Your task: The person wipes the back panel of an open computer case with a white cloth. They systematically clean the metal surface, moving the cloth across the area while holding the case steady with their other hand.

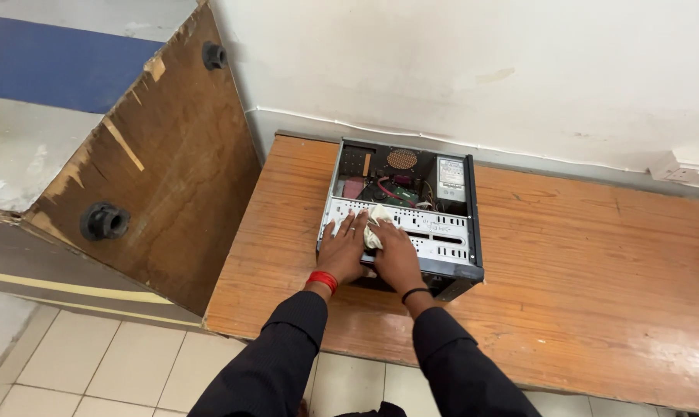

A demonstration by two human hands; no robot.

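An open desktop computer case (461, 251) lies on its side on a wooden table (581, 262), its boards, cables and metal drive bays showing. My left hand (343, 249), with a red band at the wrist, rests flat on the near metal bay, fingers spread. My right hand (396, 255), with a black band at the wrist, presses a crumpled whitish cloth (376, 220) against the same metal bay. The two hands lie side by side and touch the cloth between them. Both sleeves are black.
A worn brown wooden panel (164, 154) with two black round knobs leans at the table's left end. A white wall runs behind the table, with a white socket (682, 166) at far right. Pale floor tiles (95, 363) lie below.
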